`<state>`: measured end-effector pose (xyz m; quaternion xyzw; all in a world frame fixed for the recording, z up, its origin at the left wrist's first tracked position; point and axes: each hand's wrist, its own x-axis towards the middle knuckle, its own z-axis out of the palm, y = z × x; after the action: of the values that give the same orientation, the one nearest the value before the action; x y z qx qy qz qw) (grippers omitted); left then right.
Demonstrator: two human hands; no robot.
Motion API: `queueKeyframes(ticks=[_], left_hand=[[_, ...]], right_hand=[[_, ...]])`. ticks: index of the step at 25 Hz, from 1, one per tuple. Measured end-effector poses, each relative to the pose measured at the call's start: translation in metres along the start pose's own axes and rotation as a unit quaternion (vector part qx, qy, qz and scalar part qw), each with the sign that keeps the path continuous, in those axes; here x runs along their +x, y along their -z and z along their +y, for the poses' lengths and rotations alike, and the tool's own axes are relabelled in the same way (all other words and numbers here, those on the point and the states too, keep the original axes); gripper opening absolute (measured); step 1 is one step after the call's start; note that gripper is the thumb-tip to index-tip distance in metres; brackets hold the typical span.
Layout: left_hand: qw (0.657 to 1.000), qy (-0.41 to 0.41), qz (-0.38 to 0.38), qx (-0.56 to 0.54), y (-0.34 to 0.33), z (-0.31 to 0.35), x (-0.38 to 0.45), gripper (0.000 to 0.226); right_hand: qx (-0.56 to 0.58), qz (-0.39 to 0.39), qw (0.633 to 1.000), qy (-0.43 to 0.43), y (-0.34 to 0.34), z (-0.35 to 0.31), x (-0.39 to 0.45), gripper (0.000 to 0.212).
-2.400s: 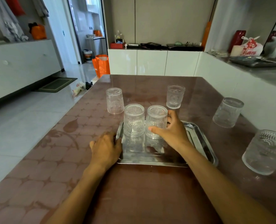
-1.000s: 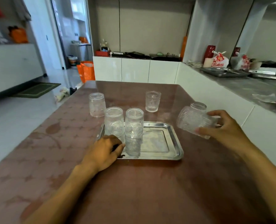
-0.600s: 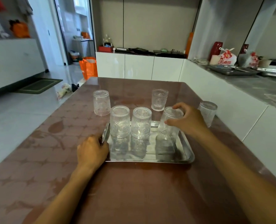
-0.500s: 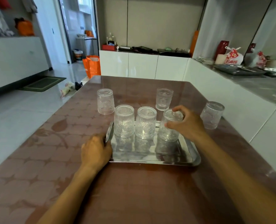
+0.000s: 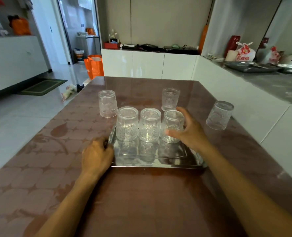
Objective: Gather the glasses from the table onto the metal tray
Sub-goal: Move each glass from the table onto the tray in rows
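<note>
A metal tray [image 5: 176,161] lies on the brown table [image 5: 141,202] in front of me. Three ribbed glasses stand upside down in a row along its far side: the left glass [image 5: 127,124], the middle glass [image 5: 149,125] and the right glass [image 5: 172,124]. My right hand [image 5: 191,132] is wrapped around the right glass, thumb in front and fingers behind. My left hand [image 5: 97,154] grips the tray's left rim. Three more glasses stand on the table: one at far left [image 5: 107,104], one behind the tray [image 5: 170,99], one at right [image 5: 219,115].
A white counter wall [image 5: 244,100] runs close along the table's right edge, right beside the right-hand table glass. An orange bag [image 5: 94,65] stands on the floor beyond the table's far left corner.
My right hand picked a glass up from the right of the table, carried it to the tray and set it upside down beside the other two. My left hand stayed at the tray's left rim.
</note>
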<state>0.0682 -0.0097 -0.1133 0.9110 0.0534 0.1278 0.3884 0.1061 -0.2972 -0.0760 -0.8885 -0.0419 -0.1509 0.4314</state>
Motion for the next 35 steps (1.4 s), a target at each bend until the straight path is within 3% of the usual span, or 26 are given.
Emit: queueKeyframes(ticks=[2,5,8,11,13,19,24,28,31,35], left_hand=[[1.000,-0.004,0.011,-0.020,-0.001,-0.002,0.000,0.020],[0.999,-0.014,-0.010,-0.032,-0.001,-0.001,-0.001,0.024],[0.999,-0.015,-0.047,0.001,0.004,0.001,0.001,0.041],[0.996,-0.012,-0.045,0.072,0.007,0.008,0.001,0.055],[0.992,-0.005,-0.046,0.118,0.005,0.008,0.002,0.054],[0.993,0.012,-0.022,0.111,-0.002,0.001,0.005,0.041],[1.000,0.024,-0.005,-0.019,0.005,0.006,0.000,0.048],[0.991,0.075,0.009,-0.109,0.007,0.003,-0.001,0.043],[0.992,0.086,0.014,-0.093,0.005,0.004,0.002,0.034],[0.993,0.074,-0.005,-0.091,0.007,0.005,0.003,0.047]], right_hand=[[0.033,0.073,0.997,-0.010,0.010,0.010,-0.010,0.071],[0.054,0.250,0.966,-0.028,0.043,0.034,-0.008,0.052],[0.072,0.330,0.935,-0.110,0.076,0.060,0.012,0.069],[0.072,0.274,0.931,-0.229,0.090,0.084,0.034,0.100],[0.088,0.240,0.934,-0.250,0.090,0.097,0.046,0.108],[0.109,0.206,0.943,-0.238,0.088,0.118,0.078,0.096],[0.058,0.236,0.937,-0.250,0.087,0.098,0.070,0.095],[0.139,0.247,0.948,-0.147,0.085,0.048,0.033,0.096],[0.193,0.155,0.968,-0.038,0.070,-0.009,-0.008,0.090],[0.190,-0.002,0.982,0.015,0.003,-0.068,-0.046,0.077]])
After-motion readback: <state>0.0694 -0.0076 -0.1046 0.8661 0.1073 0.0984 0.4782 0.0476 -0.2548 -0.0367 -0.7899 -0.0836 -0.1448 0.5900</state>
